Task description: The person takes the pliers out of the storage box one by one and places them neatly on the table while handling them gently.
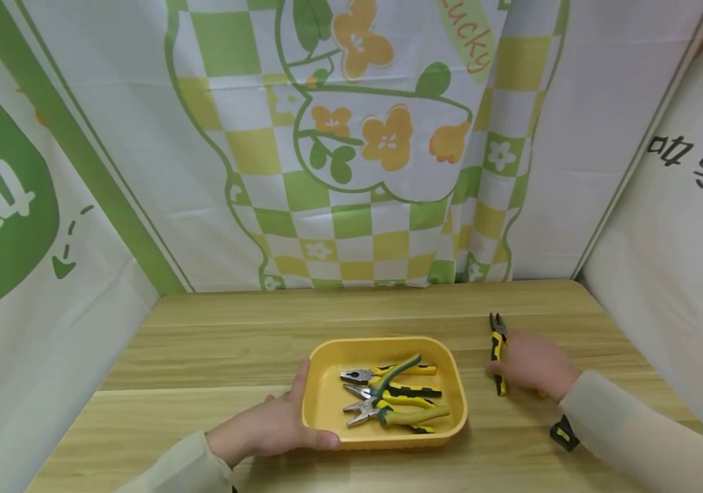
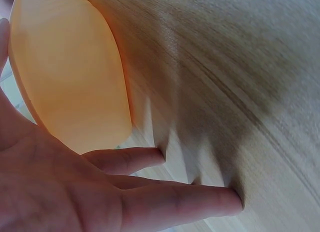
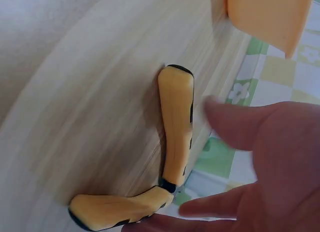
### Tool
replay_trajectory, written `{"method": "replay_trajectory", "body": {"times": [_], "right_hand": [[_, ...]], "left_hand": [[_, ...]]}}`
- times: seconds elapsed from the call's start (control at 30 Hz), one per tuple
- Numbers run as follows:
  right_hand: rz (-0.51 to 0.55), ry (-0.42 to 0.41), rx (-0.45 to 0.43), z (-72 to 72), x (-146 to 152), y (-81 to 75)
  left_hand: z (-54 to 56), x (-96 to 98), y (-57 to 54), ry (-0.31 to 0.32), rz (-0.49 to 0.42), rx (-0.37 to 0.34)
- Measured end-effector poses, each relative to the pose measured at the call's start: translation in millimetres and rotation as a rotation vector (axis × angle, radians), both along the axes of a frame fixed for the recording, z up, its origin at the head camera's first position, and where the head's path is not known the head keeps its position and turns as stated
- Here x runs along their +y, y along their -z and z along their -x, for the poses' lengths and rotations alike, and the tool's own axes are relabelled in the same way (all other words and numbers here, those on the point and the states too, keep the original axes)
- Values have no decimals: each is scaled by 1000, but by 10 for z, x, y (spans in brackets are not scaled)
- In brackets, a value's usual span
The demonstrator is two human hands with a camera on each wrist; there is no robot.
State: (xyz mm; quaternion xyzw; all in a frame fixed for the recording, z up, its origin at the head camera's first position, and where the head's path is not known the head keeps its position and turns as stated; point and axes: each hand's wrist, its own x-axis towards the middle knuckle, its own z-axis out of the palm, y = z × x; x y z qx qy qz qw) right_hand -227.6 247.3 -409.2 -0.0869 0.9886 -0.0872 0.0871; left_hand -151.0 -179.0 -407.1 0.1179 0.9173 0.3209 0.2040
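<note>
A yellow plastic box (image 1: 322, 404) stands on the table, with several pliers (image 1: 409, 390) inside, their handles in yellow-black or green-yellow. At the box's left end is my left hand (image 1: 277, 421), thumb at the front rim and forefinger along the side. In the left wrist view, other fingers (image 2: 180, 204) of it stretch straight down to the tabletop. My right hand (image 1: 539, 363) is over a further pair of yellow-black pliers (image 1: 498, 342) lying right of the box with handles spread. The right wrist view shows its thumb and fingers spread beside the handles (image 3: 176, 127), not closed round them.
A small black-and-yellow object (image 1: 565, 433) lies near the right forearm, partly under the sleeve in the head view. The wooden table (image 1: 215, 342) ends at a patterned cloth (image 1: 357, 226) behind, with cloth walls at both sides.
</note>
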Motion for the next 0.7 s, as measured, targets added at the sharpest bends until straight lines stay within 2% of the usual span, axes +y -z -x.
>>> {"method": "replay_trajectory", "body": {"times": [0.17,0.37,0.7], "right_hand": [[-48,-45,-2,-33,-37,20],[-44,-45,-47,-44,-25,49],[-31,-51,-94,29,-39,-53]], "left_hand": [[-4,0,3,6,-10,1],[-21,-13,4,13,-2,18],[-20,-35,28,-4,-10,21]]}}
